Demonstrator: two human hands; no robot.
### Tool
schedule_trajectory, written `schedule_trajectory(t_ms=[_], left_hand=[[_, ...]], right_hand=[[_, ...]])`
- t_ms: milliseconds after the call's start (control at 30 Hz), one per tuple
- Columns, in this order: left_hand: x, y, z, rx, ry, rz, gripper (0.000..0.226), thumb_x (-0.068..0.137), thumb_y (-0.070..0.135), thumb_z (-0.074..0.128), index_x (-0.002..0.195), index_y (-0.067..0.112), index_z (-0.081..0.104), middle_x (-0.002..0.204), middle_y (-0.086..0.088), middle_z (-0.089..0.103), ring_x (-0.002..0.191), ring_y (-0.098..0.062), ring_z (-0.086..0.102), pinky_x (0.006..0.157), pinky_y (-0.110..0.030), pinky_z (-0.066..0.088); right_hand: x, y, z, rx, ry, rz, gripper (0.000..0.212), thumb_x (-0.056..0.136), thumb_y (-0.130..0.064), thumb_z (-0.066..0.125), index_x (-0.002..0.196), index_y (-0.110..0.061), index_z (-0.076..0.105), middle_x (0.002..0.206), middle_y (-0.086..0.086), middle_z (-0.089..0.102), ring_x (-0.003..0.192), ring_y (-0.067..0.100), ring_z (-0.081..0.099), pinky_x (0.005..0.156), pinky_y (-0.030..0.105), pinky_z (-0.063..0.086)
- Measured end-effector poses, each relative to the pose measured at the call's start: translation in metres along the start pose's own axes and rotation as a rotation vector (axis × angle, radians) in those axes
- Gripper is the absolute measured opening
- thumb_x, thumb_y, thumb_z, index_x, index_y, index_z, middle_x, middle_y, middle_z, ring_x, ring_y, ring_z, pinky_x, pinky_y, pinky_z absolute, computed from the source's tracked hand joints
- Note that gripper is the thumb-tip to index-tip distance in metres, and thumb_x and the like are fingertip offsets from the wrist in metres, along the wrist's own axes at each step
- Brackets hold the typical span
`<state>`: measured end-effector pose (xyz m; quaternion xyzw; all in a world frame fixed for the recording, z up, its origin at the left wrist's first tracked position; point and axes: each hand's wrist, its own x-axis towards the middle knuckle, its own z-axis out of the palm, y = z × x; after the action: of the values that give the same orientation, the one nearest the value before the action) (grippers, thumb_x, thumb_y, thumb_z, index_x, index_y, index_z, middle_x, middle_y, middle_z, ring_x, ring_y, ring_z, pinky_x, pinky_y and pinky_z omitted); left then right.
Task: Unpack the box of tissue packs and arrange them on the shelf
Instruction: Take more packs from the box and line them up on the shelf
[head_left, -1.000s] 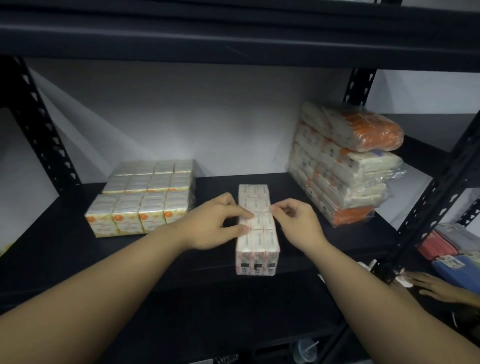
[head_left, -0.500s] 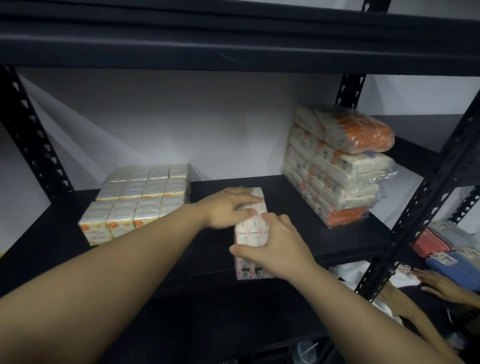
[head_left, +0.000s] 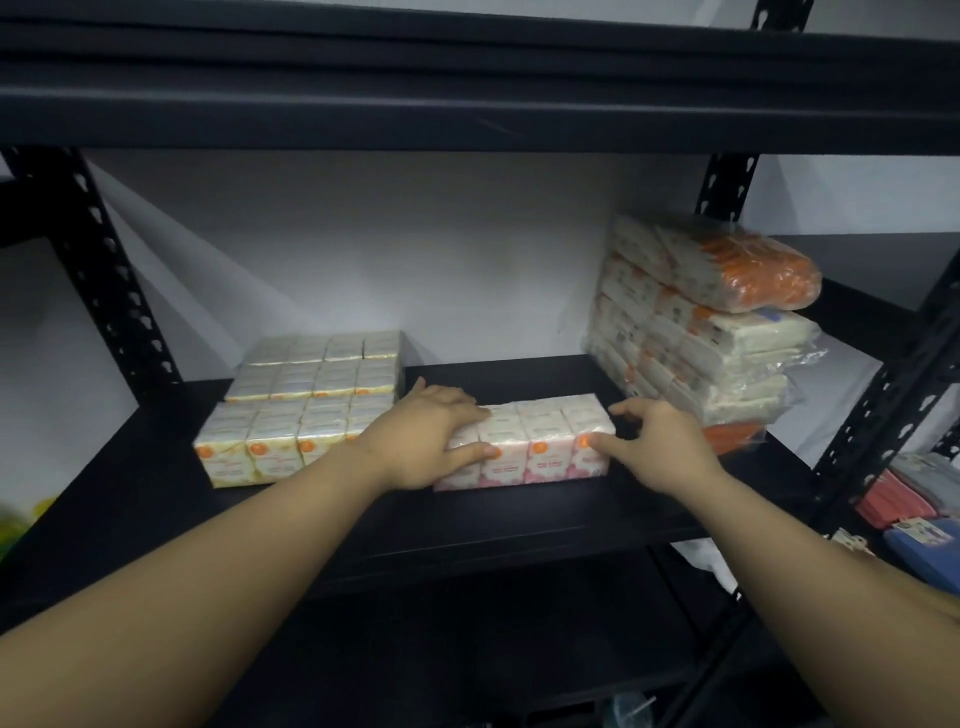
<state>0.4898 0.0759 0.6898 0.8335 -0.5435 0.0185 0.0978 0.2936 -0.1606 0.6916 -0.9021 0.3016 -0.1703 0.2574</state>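
A wrapped pink-and-white block of tissue packs (head_left: 540, 447) lies crosswise on the black shelf board (head_left: 519, 525), long side toward me. My left hand (head_left: 426, 441) grips its left end, fingers over the top and thumb on the front face. At its right end my right hand (head_left: 660, 447) holds it, thumb pressed on the front corner and fingers curled at the top back edge. A flat block of yellow-and-white tissue packs (head_left: 291, 410) sits just left of my left hand.
A tall stack of orange-and-white tissue bundles in clear plastic (head_left: 717, 338) leans at the shelf's right end. Black perforated uprights (head_left: 883, 395) frame the bay, with another shelf board close overhead. Folded red and blue items (head_left: 904, 499) lie beyond the right upright.
The pink block, which pointed away from me, now lies sideways along the shelf, a little further back. My hands have shifted to its two ends. The other person's hand at lower right is gone.
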Motion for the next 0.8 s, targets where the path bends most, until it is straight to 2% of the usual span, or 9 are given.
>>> schedule_trajectory(t_ms=[67,133,300,367,433,533,633,800], left_hand=[[-0.005,-0.002,0.001,0.01,-0.004,-0.011,0.069,0.097,0.069,0.046,0.155,0.032,0.045,0.159,-0.001,0.045,0.149,-0.018,0.036,0.129,-0.052,0.007],[-0.008,-0.003,0.002,0.004,-0.016,-0.04,0.07,0.098,0.069,0.045,0.158,0.033,0.04,0.162,0.0,0.041,0.151,-0.019,0.033,0.129,-0.052,0.005],[-0.015,-0.008,-0.006,-0.014,-0.011,-0.043,0.073,0.096,0.069,0.05,0.16,0.036,0.034,0.166,0.0,0.035,0.155,-0.019,0.026,0.129,-0.047,0.005],[-0.021,-0.017,-0.013,-0.018,-0.017,-0.07,0.081,0.092,0.072,0.055,0.161,0.036,0.032,0.169,-0.001,0.029,0.157,-0.019,0.021,0.128,-0.045,0.002],[-0.03,-0.03,-0.02,-0.02,-0.027,-0.121,0.092,0.085,0.081,0.054,0.162,0.036,0.029,0.171,-0.002,0.022,0.159,-0.02,0.015,0.128,-0.049,-0.002],[-0.042,-0.056,-0.025,-0.014,-0.015,-0.19,0.108,0.072,0.095,0.046,0.162,0.039,0.025,0.173,-0.003,0.017,0.16,-0.02,0.009,0.127,-0.053,-0.005],[-0.053,-0.079,-0.026,0.052,-0.064,-0.27,0.124,0.06,0.107,0.03,0.164,0.041,0.013,0.174,-0.003,0.005,0.16,-0.021,-0.001,0.125,-0.056,-0.009],[-0.059,-0.091,-0.017,0.198,-0.126,-0.372,0.109,0.079,0.094,0.037,0.164,0.042,-0.006,0.174,-0.007,-0.008,0.16,-0.026,-0.009,0.127,-0.057,-0.005]], right_hand=[[0.006,0.003,0.008,0.014,0.004,-0.005,0.052,0.085,-0.051,0.08,0.127,-0.022,0.071,0.125,0.0,0.072,0.115,0.019,0.065,0.095,0.037,0.054],[0.009,0.004,0.014,0.028,0.019,-0.005,0.051,0.086,-0.053,0.078,0.126,-0.023,0.072,0.121,-0.001,0.073,0.112,0.019,0.066,0.093,0.039,0.055],[0.008,-0.004,0.022,0.032,0.066,-0.124,0.058,0.087,-0.041,0.075,0.14,-0.024,0.06,0.128,0.002,0.067,0.118,0.026,0.061,0.093,0.036,0.05],[0.005,-0.014,0.027,-0.036,0.051,-0.209,0.067,0.083,-0.045,0.075,0.145,-0.029,0.055,0.137,0.0,0.059,0.13,0.027,0.048,0.104,0.043,0.046],[0.002,-0.025,0.032,-0.111,0.027,-0.3,0.071,0.082,-0.051,0.075,0.147,-0.033,0.053,0.147,-0.002,0.051,0.137,0.025,0.037,0.112,0.047,0.038],[-0.001,-0.044,0.042,-0.194,-0.044,-0.41,0.08,0.079,-0.066,0.072,0.15,-0.04,0.047,0.157,-0.005,0.041,0.144,0.02,0.03,0.118,0.048,0.028],[0.0,-0.06,0.058,-0.253,-0.099,-0.461,0.089,0.077,-0.075,0.069,0.154,-0.04,0.041,0.163,-0.003,0.036,0.149,0.021,0.028,0.123,0.052,0.018],[0.015,-0.072,0.082,-0.298,-0.047,-0.422,0.088,0.079,-0.074,0.068,0.155,-0.043,0.037,0.164,-0.004,0.034,0.15,0.021,0.026,0.123,0.05,0.012]])
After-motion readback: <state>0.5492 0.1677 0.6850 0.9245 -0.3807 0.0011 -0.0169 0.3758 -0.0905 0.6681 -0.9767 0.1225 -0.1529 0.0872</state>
